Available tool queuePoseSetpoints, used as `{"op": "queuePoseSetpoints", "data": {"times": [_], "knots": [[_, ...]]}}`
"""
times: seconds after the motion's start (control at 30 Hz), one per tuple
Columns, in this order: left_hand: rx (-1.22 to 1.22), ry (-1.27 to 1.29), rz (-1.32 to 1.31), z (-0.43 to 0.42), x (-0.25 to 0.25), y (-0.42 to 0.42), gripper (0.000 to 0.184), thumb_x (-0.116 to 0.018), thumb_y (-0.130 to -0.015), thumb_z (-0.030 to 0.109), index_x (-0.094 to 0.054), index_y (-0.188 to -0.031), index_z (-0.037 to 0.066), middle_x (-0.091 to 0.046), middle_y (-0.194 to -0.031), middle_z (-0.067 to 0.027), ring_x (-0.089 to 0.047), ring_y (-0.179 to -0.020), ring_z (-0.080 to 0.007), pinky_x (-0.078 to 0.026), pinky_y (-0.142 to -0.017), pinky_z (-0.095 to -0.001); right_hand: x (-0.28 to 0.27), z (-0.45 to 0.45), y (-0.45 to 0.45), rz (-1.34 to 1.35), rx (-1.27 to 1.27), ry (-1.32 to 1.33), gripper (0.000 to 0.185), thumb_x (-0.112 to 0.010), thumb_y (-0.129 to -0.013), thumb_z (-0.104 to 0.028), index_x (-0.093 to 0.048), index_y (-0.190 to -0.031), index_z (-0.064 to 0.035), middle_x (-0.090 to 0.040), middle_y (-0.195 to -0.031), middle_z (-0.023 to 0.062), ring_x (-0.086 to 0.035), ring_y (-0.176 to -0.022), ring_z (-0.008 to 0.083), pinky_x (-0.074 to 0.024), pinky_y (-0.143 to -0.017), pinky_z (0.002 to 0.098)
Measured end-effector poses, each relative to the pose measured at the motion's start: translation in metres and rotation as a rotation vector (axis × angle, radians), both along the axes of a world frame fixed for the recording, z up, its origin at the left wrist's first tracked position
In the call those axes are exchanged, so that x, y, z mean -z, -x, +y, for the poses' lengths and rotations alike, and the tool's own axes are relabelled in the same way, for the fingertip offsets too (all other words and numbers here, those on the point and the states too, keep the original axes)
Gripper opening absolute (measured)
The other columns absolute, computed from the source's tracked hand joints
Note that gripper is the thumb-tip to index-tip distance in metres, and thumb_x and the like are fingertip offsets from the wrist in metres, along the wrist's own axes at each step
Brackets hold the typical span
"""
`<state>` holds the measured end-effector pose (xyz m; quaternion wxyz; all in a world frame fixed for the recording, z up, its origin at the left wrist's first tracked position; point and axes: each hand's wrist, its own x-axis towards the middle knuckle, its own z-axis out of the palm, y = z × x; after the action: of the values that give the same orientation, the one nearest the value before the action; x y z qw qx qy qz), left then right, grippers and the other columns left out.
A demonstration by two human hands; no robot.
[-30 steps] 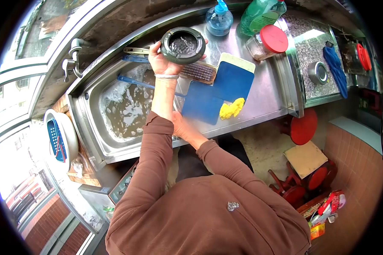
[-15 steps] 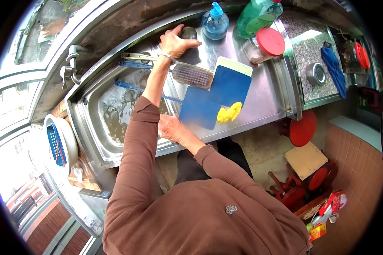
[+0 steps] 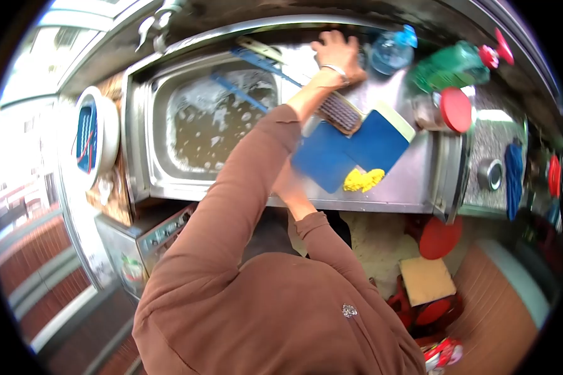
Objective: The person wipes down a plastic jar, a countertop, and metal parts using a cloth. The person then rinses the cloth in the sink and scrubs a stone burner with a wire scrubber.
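Stretched over the back of the steel counter (image 3: 406, 181), my left hand (image 3: 341, 55) has its fingers spread, close to a blue pump bottle (image 3: 391, 53). Anything under its palm is hidden; the dark ashtray cannot be made out. My right hand (image 3: 288, 181) is blurred and partly covered by my left forearm, beside a blue board (image 3: 322, 156). A scrub brush (image 3: 340, 113) lies across the blue boards, and a yellow crumpled cloth (image 3: 364, 180) sits at their front edge. Two blue-handled tools (image 3: 239, 92) reach over the sink (image 3: 159, 134), which holds murky, foamy water.
A green bottle (image 3: 453, 69) and a red-lidded jar (image 3: 455, 110) stand at the right. Beyond them are a round metal object (image 3: 491, 174) and a blue cloth (image 3: 513, 178). A white basin (image 3: 109, 131) is left of the sink. Red stools (image 3: 440, 237) stand below.
The ashtray, raised in my left hand a second ago, was lowered toward the counter's back and is now out of sight. The view has turned, shifting the sink and counter rightward.
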<state>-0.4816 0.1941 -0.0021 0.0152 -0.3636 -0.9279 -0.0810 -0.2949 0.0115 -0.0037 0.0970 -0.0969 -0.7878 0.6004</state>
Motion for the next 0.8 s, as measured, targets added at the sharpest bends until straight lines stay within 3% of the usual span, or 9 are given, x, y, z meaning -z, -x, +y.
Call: {"op": "queuePoseSetpoints", "data": {"times": [0.13,0.3,0.37,0.43,0.5,0.6,0.7,0.73,0.8], "knots": [[-0.066,-0.039,0.014,0.004,-0.004,-0.006,0.091,-0.082,-0.052,0.057,-0.059,-0.129,0.013,-0.051,-0.126,-0.0199,-0.042,-0.123,-0.0404,-0.037,-0.091,-0.061,0.005,0.0,-0.011,-0.068,-0.137,0.44,0.056,-0.053,-0.098,-0.026,-0.037,-0.147,-0.0045,-0.041,-0.152,0.0117,-0.036,-0.142,0.0252,-0.0278,-0.117,0.0391],[0.101,-0.33,-0.152,-0.025,-0.018,-0.011,0.107,-0.087,-0.055,0.059,-0.044,-0.142,0.014,-0.043,-0.138,-0.0268,-0.035,-0.131,-0.0519,-0.034,-0.092,-0.071,0.055,-0.02,0.005,0.107,0.053,0.222,0.036,-0.067,-0.083,-0.032,-0.063,-0.109,-0.0061,-0.064,-0.107,0.0169,-0.058,-0.103,0.0387,-0.045,-0.086,0.0485],[0.356,-0.799,-0.002,-0.078,-0.038,-0.013,0.076,-0.083,-0.071,0.041,-0.055,-0.133,0.007,-0.055,-0.13,-0.0233,-0.051,-0.123,-0.0424,-0.043,-0.1,-0.0528,0.059,-0.017,0.012,0.14,0.023,-0.145,0.022,-0.068,-0.081,-0.024,-0.063,-0.093,-0.0062,-0.064,-0.088,0.0163,-0.06,-0.083,0.0412,-0.0477,-0.071,0.0499],[0.179,-0.865,0.059,-0.161,-0.062,-0.025,0.031,-0.083,-0.073,0.019,-0.073,-0.099,0.005,-0.073,-0.099,-0.011,-0.068,-0.094,-0.0303,-0.052,-0.089,-0.0389,0.059,-0.016,0.017,0.151,0.042,-0.359,0.017,-0.068,-0.08,-0.02,-0.06,-0.084,-0.0055,-0.062,-0.078,0.0165,-0.061,-0.071,0.0427,-0.0489,-0.062,0.0507],[-0.183,-0.89,-0.099,-0.241,-0.031,-0.029,0.016,-0.076,-0.079,0.011,-0.074,-0.094,0.005,-0.073,-0.091,-0.0103,-0.071,-0.083,-0.0239,-0.056,-0.079,-0.0344,0.044,-0.015,0.027,0.169,0.113,-0.251,0.048,-0.067,-0.085,-0.021,-0.057,-0.127,0.0009,-0.066,-0.084,0.0196,-0.066,-0.071,0.0338,-0.0521,-0.064,0.0445],[-0.515,-0.237,-0.4,-0.371,0.061,-0.006,0.036,-0.073,-0.084,0.028,-0.07,-0.111,0.005,-0.072,-0.101,-0.0148,-0.069,-0.096,-0.0287,-0.054,-0.089,-0.0387,0.01,0.006,0.048,-0.39,0.182,0.492,0.069,-0.066,-0.087,-0.016,-0.037,-0.146,0.0061,-0.066,-0.092,0.0135,-0.062,-0.065,0.0153,-0.0508,-0.053,0.0313],[-0.61,0.332,-0.677,-0.398,0.079,0.018,0.06,-0.073,-0.08,0.041,-0.061,-0.129,0.009,-0.063,-0.125,-0.0189,-0.055,-0.125,-0.0374,-0.047,-0.101,-0.0474,0.011,0.017,0.065,-0.415,0.17,1.04,0.074,-0.064,-0.091,-0.017,-0.025,-0.15,0.0041,-0.062,-0.094,0.011,-0.059,-0.058,0.0144,-0.0469,-0.046,0.025],[-0.649,0.349,-0.66,-0.396,0.089,0.021,0.059,-0.068,-0.085,0.038,-0.056,-0.136,0.011,-0.054,-0.139,-0.0174,-0.039,-0.137,-0.0424,-0.044,-0.105,-0.0523,-0.002,0.009,0.068,-0.366,0.237,1.145,0.019,-0.058,-0.096,-0.015,-0.051,-0.111,-0.0049,-0.062,-0.085,0.0117,-0.057,-0.058,0.0153,-0.0453,-0.047,0.0269],[-0.593,0.414,-0.521,-0.388,0.127,0.025,0.057,-0.064,-0.087,0.035,-0.054,-0.139,0.013,-0.049,-0.144,-0.0161,-0.034,-0.141,-0.0423,-0.041,-0.107,-0.0542,0.005,-0.003,0.066,-0.258,0.303,1.249,0.02,-0.057,-0.097,-0.015,-0.051,-0.114,-0.0063,-0.061,-0.087,0.0129,-0.056,-0.06,0.0165,-0.0453,-0.048,0.0285]]}}
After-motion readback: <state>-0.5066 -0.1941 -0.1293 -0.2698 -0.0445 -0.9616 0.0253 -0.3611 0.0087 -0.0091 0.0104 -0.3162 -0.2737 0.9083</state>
